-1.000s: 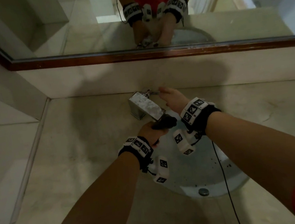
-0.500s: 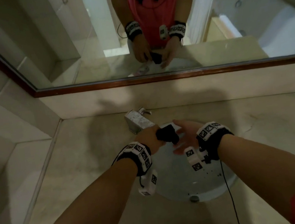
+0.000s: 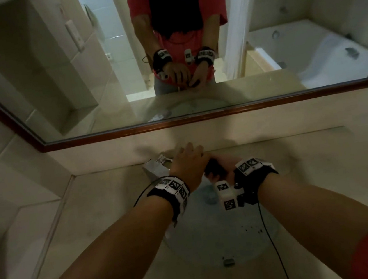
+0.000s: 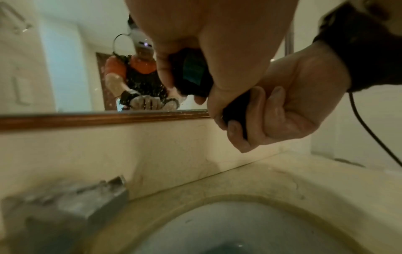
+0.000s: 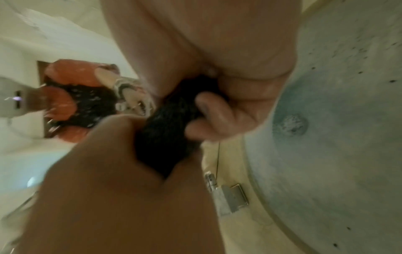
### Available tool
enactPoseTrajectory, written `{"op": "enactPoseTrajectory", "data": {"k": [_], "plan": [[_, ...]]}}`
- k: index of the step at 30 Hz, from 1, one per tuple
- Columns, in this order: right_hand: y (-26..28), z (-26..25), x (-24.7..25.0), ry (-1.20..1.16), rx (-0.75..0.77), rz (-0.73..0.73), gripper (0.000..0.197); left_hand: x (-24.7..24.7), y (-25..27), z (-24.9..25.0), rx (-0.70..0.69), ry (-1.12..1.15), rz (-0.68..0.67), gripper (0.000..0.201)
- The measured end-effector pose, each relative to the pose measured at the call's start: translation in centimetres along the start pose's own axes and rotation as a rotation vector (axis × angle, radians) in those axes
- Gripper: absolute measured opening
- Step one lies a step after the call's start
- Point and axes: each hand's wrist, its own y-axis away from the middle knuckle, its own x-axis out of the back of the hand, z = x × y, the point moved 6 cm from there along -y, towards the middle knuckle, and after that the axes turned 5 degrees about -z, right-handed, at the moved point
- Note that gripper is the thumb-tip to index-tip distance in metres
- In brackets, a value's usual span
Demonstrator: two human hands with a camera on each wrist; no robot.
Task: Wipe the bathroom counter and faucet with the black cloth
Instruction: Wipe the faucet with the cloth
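Both hands meet above the sink, wrapped around the black cloth [image 3: 215,170], which is bunched into a small dark wad held in the air between them. Seen from the head view, the left hand [image 3: 188,166] lies on top with its knuckles up and its fingers curled down over the cloth, while the right hand [image 3: 223,168] cups it from below and from the right. The left wrist view shows the right hand's fingers [image 4: 256,120] folded round the lower end of the wad and the left thumb pressed against its upper part. The right wrist view shows the same grip from the other side, with fingertips [image 5: 208,106] digging into the ribbed dark fabric. Below the hands sits the round sink [image 3: 257,230], pale and speckled with dark specks, a blue stain round its drain [image 5: 291,124]. Just beyond the left hand stands the faucet [image 3: 155,169], a blocky metal piece with a dull, spotted surface, apart from the cloth. The beige tabletop [image 3: 90,223] spreads round the basin. Farther back a wood-framed mirror [image 3: 198,117] reflects the person's hands and a red shirt.
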Motion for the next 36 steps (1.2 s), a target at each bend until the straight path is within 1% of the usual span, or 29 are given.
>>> {"op": "enactPoseTrajectory", "data": {"k": [1,3,5,6,7,8,9,10,11,13,14,15,17,18,19,21,23,25,27,28,29,30,31,32,33,34,36], "plan": [[0.0,0.0,0.1,-0.011,-0.014,0.046,0.027,-0.2,-0.2,-0.1,0.064,0.055,-0.026,0.033],[0.1,0.2,0.8,0.059,-0.034,0.163,0.028,-1.0,-0.3,-0.3,0.173,0.195,-0.087,0.023],[0.7,-0.6,0.9,0.225,0.049,0.25,0.018,-1.9,-0.4,-0.4,0.267,0.359,-0.129,0.005],[1.2,-1.3,0.7,0.412,0.121,0.263,0.009,-2.6,-0.3,-0.4,0.308,0.444,-0.165,0.009],[1.5,-1.9,0.5,0.679,0.158,0.274,0.011,-3.1,-0.2,-0.2,0.334,0.52,-0.206,0.016],[1.9,-2.3,0.5,0.853,0.183,0.324,0.019,-3.6,-0.1,0.0,0.368,0.613,-0.255,0.016],[2.1,-2.6,0.1,1.009,0.24,0.34,0.024,-4.1,0.1,0.2,0.395,0.724,-0.298,0.013],[2.3,-2.8,-0.2,1.064,0.251,0.342,0.025,-4.6,0.3,0.4,0.427,0.859,-0.347,0.013],[2.2,-2.7,-0.7,1.118,0.229,0.347,0.022,-5.1,0.5,0.6,0.46,1.017,-0.387,0.012],[1.6,-2.3,-0.9,1.117,0.272,0.327,0.012,-6.1,1.5,0.9,0.555,1.323,-0.45,0.008],[1.5,-2.2,-0.9,1.01,0.272,0.341,0.014,-6.6,2.0,1.1,0.597,1.458,-0.466,0.007],[1.4,-2.2,-1.0,0.953,0.288,0.341,0.02,-7.0,2.4,1.3,0.628,1.592,-0.478,0.006],[1.5,-2.5,-0.8,0.853,0.351,0.363,0.032,-7.3,3.3,2.2,0.651,1.854,-0.516,0.005],[1.6,-2.5,-1.0,0.88,0.349,0.355,0.034,-7.3,3.6,2.7,0.648,1.952,-0.543,0.007],[1.7,-2.4,-1.1,0.906,0.359,0.329,0.035,-7.1,3.7,3.0,0.632,2.003,-0.57,0.007],[1.5,-2.3,-1.1,0.856,0.388,0.273,0.037,-6.8,3.9,3.1,0.582,1.994,-0.613,0.007],[1.5,-2.0,-0.7,0.796,0.37,0.246,0.037,-6.5,3.7,3.0,0.535,1.969,-0.65,0.005],[1.3,-1.6,-0.1,0.736,0.316,0.189,0.032,-6.7,3.5,2.7,0.529,1.958,-0.671,0.015],[1.5,-0.9,0.2,0.608,0.213,0.099,0.024,-7.5,3.1,2.0,0.558,1.867,-0.628,0.02],[1.4,-0.5,0.0,0.51,0.126,0.05,0.025,-7.8,2.8,1.3,0.563,1.754,-0.574,0.019],[1.5,0.1,0.0,0.427,0.062,0.01,0.03,-7.9,2.4,0.6,0.546,1.586,-0.518,0.019],[2.1,0.8,-0.2,0.347,-0.031,-0.024,0.036,-7.6,2.1,-0.2,0.508,1.379,-0.462,0.02],[2.3,1.1,0.1,0.28,-0.078,-0.019,0.039,-7.1,1.7,-0.7,0.453,1.18,-0.403,0.021],[3.0,0.9,0.6,0.209,-0.082,0.033,0.039,-6.6,1.6,-1.1,0.401,1.009,-0.35,0.021],[3.2,1.1,0.9,0.113,-0.084,0.011,0.037,-6.1,1.5,-1.5,0.358,0.867,-0.297,0.021],[3.4,1.4,1.1,-0.012,-0.099,-0.039,0.042,-5.7,1.4,-1.8,0.315,0.746,-0.246,0.021],[3.4,2.5,1.8,-0.169,-0.189,-0.043,0.061,-4.9,1.3,-1.9,0.204,0.494,-0.157,0.018]]}}
